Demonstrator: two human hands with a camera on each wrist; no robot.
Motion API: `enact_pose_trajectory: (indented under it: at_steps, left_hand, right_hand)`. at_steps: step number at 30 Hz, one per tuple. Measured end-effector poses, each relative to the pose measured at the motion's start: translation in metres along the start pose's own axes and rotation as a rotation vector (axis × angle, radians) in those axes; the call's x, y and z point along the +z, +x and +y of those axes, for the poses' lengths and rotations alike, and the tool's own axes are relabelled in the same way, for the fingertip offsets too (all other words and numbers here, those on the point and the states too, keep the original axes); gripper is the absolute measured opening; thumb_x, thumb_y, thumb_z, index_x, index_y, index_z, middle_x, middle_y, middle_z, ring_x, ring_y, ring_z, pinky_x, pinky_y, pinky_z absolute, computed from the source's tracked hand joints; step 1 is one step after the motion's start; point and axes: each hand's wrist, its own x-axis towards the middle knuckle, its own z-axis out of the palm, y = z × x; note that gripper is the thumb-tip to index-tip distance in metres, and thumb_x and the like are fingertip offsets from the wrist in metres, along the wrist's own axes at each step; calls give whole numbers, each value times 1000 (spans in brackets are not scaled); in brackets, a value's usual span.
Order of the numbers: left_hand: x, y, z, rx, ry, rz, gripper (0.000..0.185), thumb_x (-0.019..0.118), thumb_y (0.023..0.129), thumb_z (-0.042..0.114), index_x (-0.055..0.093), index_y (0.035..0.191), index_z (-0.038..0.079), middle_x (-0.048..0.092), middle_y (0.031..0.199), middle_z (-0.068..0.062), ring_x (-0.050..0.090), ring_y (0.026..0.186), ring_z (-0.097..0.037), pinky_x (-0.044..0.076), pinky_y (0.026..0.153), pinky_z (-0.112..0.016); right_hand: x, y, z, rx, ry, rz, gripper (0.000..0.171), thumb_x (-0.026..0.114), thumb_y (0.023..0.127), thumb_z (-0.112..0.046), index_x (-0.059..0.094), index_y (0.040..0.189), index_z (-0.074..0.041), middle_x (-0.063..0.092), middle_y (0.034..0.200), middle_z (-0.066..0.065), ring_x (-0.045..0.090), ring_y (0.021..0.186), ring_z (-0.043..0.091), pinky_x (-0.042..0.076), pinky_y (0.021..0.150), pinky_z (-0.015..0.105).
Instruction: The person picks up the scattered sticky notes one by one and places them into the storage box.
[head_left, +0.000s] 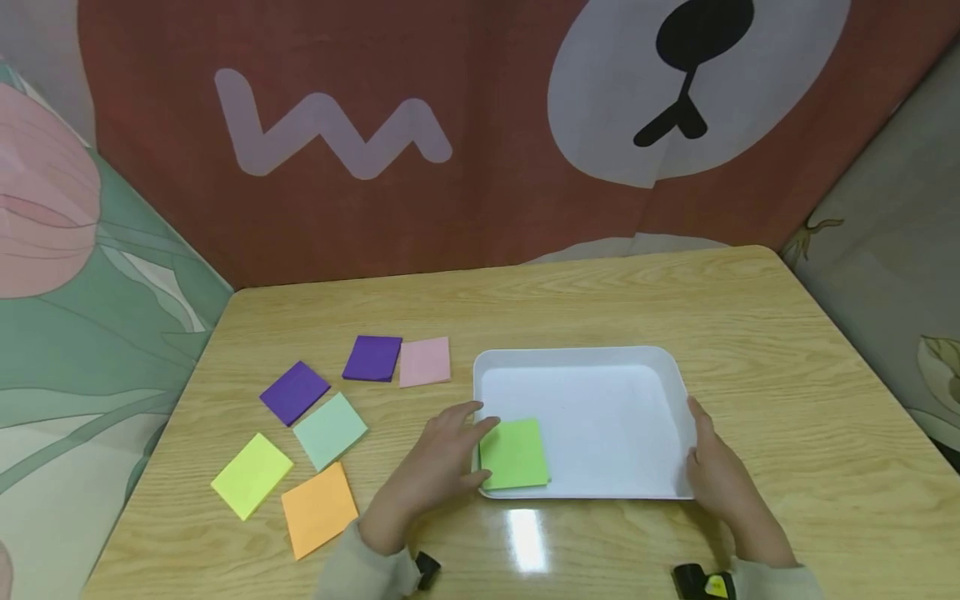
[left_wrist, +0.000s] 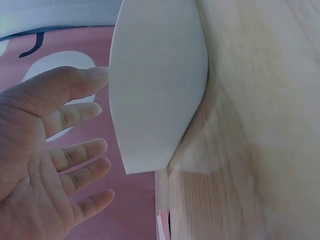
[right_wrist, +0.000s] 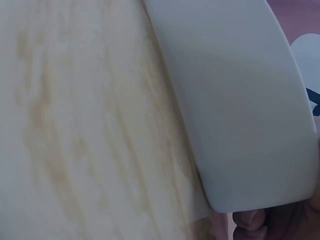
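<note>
Lime-green pad (head_left: 513, 454) is set flat in the near left corner of a white tray (head_left: 600, 425), its sides nearly lined up with the left and near walls, perhaps so that it is backed by both; it is squarish, bright and plain, and a sliver of another edge is shown at its near right corner, though whether a second pad lies beneath cannot be told.

The left hand (head_left: 444, 454) is arched over the tray's left rim, its fingers loosely spread and released; the fingertips are held at the pad's left side, but whether it is touched cannot be told. The tray's right edge is grasped by the right hand (head_left: 718, 475), its fingers bent about the wall, presumably so that the tray is steadied.

Past the tray's left edge, pads are laid flat on the wooden table (head_left: 787, 375): a pink pad (head_left: 424, 362) just beside a purple pad (head_left: 372, 358); then another purple one (head_left: 295, 392), a mint pad (head_left: 330, 431) and an orange pad (head_left: 320, 510); nearest the table's left edge, a yellow pad (head_left: 252, 476).
</note>
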Motion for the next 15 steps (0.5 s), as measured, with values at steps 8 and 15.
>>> enact_pose_trajectory:
  at_steps: [8, 15]
  left_hand:
    - [-2, -6, -5, -4, -28, 40, 60, 69, 70, 26, 47, 123, 10, 35, 130, -15, 31, 118, -30, 26, 91, -46]
    - [-4, -13, -11, -41, -6, 98, 58, 69, 69, 24, 48, 122, 10, 37, 127, -16, 32, 116, -31, 28, 90, -48]
  right_hand:
    - [0, 0, 0, 19, -5, -8, 58, 25, 87, 3, -9, 134, 2, 22, 122, 42, 27, 109, 52, 26, 85, 58]
    - [0, 0, 0, 17, -4, -4, 59, 25, 87, 4, -9, 134, 2, 23, 122, 42, 28, 109, 52, 27, 84, 57]
